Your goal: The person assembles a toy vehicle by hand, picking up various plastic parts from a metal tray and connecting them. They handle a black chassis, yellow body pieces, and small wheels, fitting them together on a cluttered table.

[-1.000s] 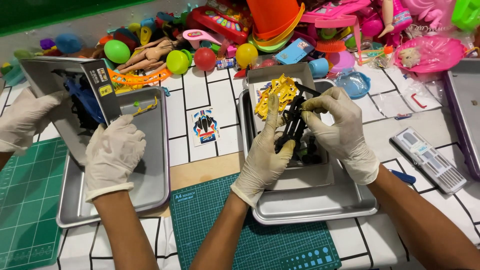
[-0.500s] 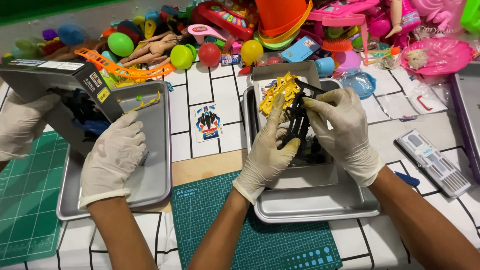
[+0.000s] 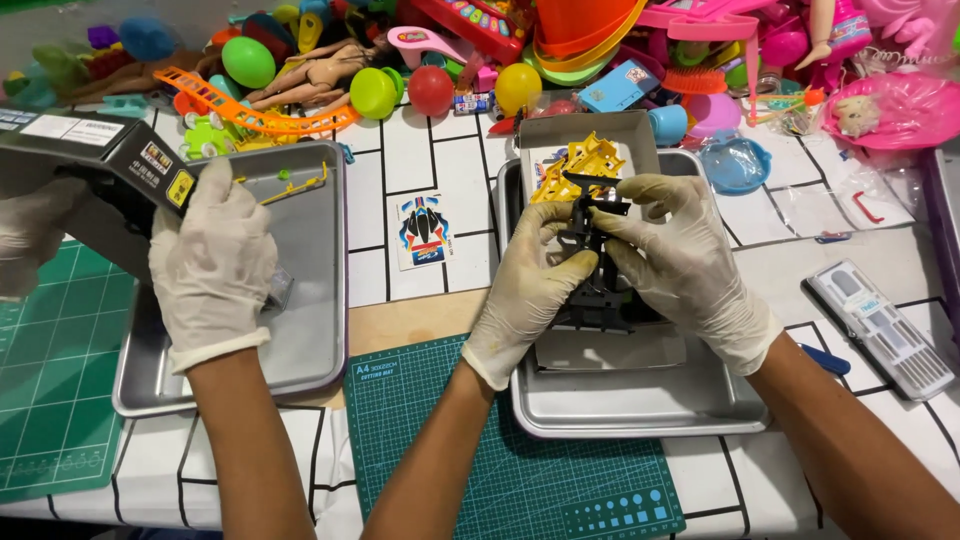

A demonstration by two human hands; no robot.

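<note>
Four hands in view: two at centre over the right tray, the wearer's own; two at left, a co-worker's.
Left hand: white glove, fingers closed on the left side of a black frame.
Right hand: white glove, fingers closed on the frame's right side; both hands close together, thumbs near the top of the part.
Black frame: held upright just above the right tray, in front of a yellow sprue.
Yellow sprue: leaning in the grey box lid at the tray's far end.
White sheet: flat in the right tray, under the hands.
Co-worker's hands: gloved; nearer one spread over the left tray, other at the left edge; both on a black box.
Black box: long, dark, tilted; white label panel on top, small yellow and red squares on its end face.
Sticker card: small white rectangle with a blue, red and black car picture, flat on the table between the trays.
Cutting mat: teal, gridded, white print in its near-left corner, under the right tray's front edge.
Second mat: green, at far left.
Grey case: flat, long, ribbed, with a pale blue label, right of the right tray.
Blue packet: small square among the toy pile at the table's far side.
Table: white with black brick lines.
</note>
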